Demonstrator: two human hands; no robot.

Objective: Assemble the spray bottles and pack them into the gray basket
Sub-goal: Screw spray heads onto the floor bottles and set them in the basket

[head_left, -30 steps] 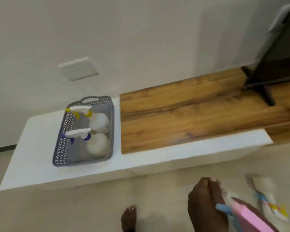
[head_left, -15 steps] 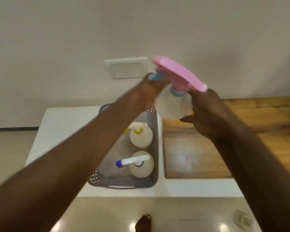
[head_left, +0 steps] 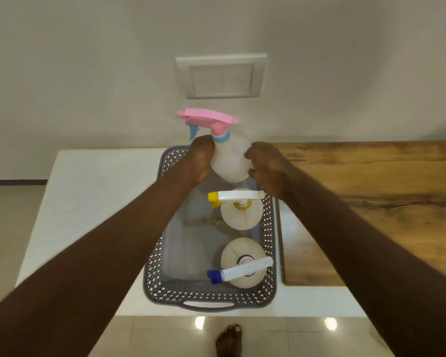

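Two assembled spray bottles already stand in the gray basket (head_left: pixel 153 256): the yellow-nozzle bottle (head_left: pixel 241 210) in the middle of the right side and the blue-nozzle bottle (head_left: pixel 242 266) nearer the person. A third, the pink-trigger bottle (head_left: pixel 228 155), is now held upright over the far end of the basket, where half a second ago it was raised higher and tilted in front of the wall, and a second ago it was down by the floor in one hand. The left hand (head_left: pixel 200 159) is closed around the bottle's left shoulder just under the blue collar, and the right hand (head_left: pixel 267 166) is curled against its right side, so both hands grip it (its base is just above, or perhaps touching, the basket floor; I cannot tell which). The pink head sits on the neck, so assembly looks done. Judging by the free space at the far end, what remains for this bottle is setting it down behind the yellow-nozzle bottle without knocking that one's sprayer. The basket rests on the white tabletop (head_left: pixel 95 202) just beside the wooden board (head_left: pixel 371 202)
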